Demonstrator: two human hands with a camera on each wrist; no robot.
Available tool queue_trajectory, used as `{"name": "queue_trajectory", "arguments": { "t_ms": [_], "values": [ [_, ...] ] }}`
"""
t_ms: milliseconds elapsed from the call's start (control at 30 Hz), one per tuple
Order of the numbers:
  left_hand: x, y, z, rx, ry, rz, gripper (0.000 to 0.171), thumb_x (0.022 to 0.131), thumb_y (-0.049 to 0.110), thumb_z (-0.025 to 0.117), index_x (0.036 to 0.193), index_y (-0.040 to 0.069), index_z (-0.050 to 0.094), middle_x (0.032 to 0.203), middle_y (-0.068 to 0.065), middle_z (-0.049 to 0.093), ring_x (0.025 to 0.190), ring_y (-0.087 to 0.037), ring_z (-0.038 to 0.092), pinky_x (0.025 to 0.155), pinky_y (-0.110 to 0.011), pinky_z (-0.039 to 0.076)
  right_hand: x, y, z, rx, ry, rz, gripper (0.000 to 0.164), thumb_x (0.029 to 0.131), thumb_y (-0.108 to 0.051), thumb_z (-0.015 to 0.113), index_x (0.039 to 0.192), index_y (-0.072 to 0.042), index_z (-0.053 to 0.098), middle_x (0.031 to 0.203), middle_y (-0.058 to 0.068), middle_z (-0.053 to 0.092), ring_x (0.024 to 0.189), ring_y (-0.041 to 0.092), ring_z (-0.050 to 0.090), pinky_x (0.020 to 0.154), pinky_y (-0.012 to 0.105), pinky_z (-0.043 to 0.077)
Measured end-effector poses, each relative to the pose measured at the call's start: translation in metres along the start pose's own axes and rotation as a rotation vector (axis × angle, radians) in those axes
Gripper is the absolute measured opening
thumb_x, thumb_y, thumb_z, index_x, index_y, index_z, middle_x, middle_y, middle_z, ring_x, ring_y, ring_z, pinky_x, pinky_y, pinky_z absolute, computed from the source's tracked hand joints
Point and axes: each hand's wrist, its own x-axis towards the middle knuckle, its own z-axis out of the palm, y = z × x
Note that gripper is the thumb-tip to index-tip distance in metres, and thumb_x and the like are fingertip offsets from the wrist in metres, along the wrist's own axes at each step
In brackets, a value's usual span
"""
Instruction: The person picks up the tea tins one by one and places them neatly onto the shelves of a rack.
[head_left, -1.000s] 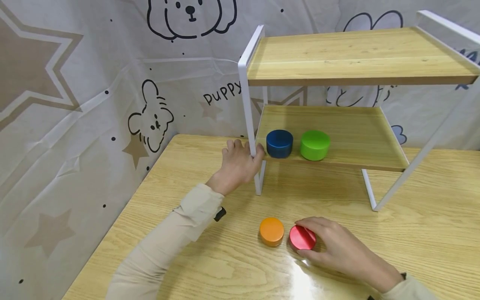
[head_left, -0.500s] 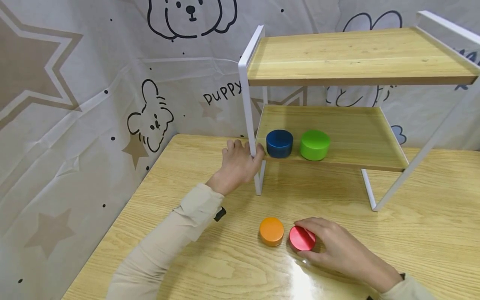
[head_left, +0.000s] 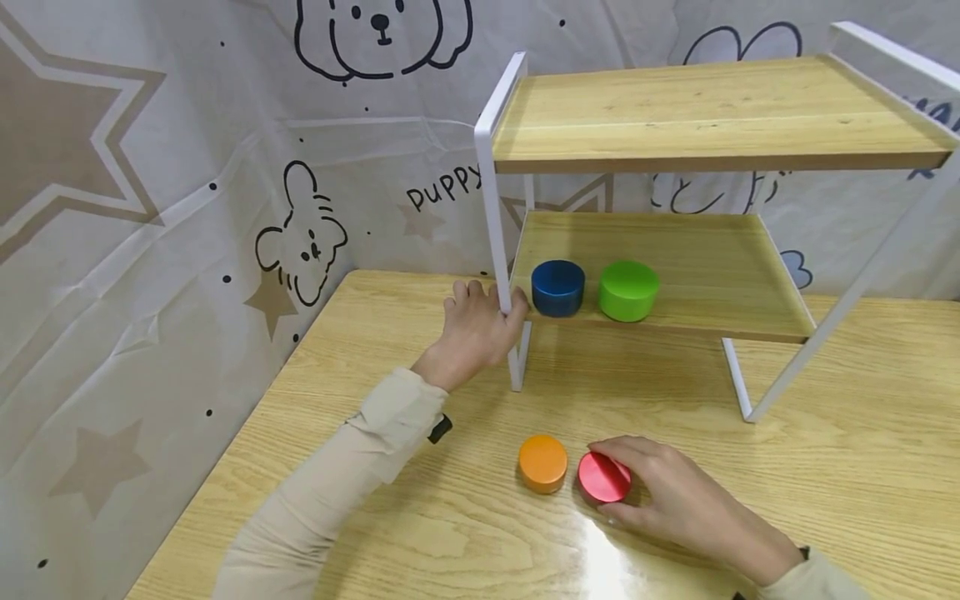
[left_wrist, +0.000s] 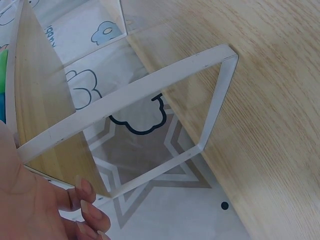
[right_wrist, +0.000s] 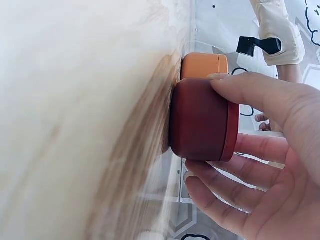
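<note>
In the head view my right hand [head_left: 675,492] holds a small round red tin [head_left: 604,477] that stands on the wooden table, thumb on one side and fingers round the other. The right wrist view shows the thumb [right_wrist: 250,90] at the seam of the tin's lid. Just to its left is an orange tin [head_left: 543,463] of similar shape. My left hand [head_left: 477,329] grips the left post of a two-tier shelf rack [head_left: 720,117], thumb towards the front. Curled fingers [left_wrist: 92,215] show beside the white frame in the left wrist view.
A dark blue tin [head_left: 558,288] and a green tin [head_left: 628,291] sit side by side on the rack's lower board [head_left: 720,275]. White metal legs [head_left: 738,379] carry the rack on the table [head_left: 420,533]. Behind hangs a printed cloth [head_left: 187,292].
</note>
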Motion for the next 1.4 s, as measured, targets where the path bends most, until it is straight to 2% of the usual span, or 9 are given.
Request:
{"name": "queue_trajectory", "arguments": {
  "t_ms": [167, 467, 867, 1200, 1400],
  "values": [
    [0.0005, -0.0005, 0.0003, -0.005, 0.016, 0.002, 0.046, 0.099, 0.038, 0.016, 0.073, 0.009, 0.042, 0.078, -0.01, 0.039, 0.083, -0.032, 0.035, 0.064, -0.037, 0.027, 0.0007, 0.0014, 0.0006, 0.014, 0.003, 0.002, 0.06, 0.071, -0.024, 0.084, 0.124, -0.006, 0.061, 0.12, 0.006, 0.065, 0.106, 0.023, 0.063, 0.085, 0.039, 0.052],
    [-0.0001, -0.0006, 0.0012, 0.005, 0.0, -0.005, 0.047, 0.099, 0.04, 0.016, 0.074, 0.01, 0.043, 0.081, -0.012, 0.043, 0.086, -0.032, 0.036, 0.065, -0.038, 0.029, 0.0009, 0.0034, 0.0047, 0.059, -0.011, 0.011, 0.062, 0.071, -0.022, 0.083, 0.125, -0.003, 0.06, 0.117, 0.006, 0.066, 0.102, 0.021, 0.064, 0.085, 0.039, 0.052],
    [-0.0001, -0.0003, 0.0001, 0.004, -0.017, -0.011, 0.048, 0.099, 0.04, 0.016, 0.075, 0.009, 0.043, 0.083, -0.013, 0.042, 0.088, -0.032, 0.035, 0.067, -0.038, 0.029, 0.0007, 0.0063, 0.0063, 0.061, 0.006, 0.003, 0.061, 0.07, -0.022, 0.083, 0.123, -0.002, 0.061, 0.115, 0.006, 0.067, 0.101, 0.02, 0.064, 0.085, 0.04, 0.052],
    [0.0008, -0.0007, 0.0001, 0.008, -0.02, -0.008, 0.05, 0.099, 0.04, 0.015, 0.075, 0.009, 0.045, 0.083, -0.013, 0.043, 0.087, -0.032, 0.036, 0.067, -0.038, 0.03, 0.0018, 0.0065, 0.0076, 0.061, 0.019, 0.012, 0.058, 0.068, -0.024, 0.084, 0.119, -0.005, 0.063, 0.113, 0.003, 0.067, 0.1, 0.019, 0.064, 0.085, 0.039, 0.052],
    [0.0005, -0.0009, 0.0006, 0.012, -0.012, -0.002, 0.049, 0.099, 0.039, 0.015, 0.074, 0.01, 0.044, 0.08, -0.012, 0.042, 0.084, -0.032, 0.036, 0.065, -0.038, 0.029, 0.0015, 0.0072, 0.0072, 0.085, 0.011, 0.033, 0.055, 0.069, -0.025, 0.084, 0.117, -0.008, 0.064, 0.111, -0.002, 0.067, 0.097, 0.014, 0.062, 0.082, 0.034, 0.052]
  ]
}}
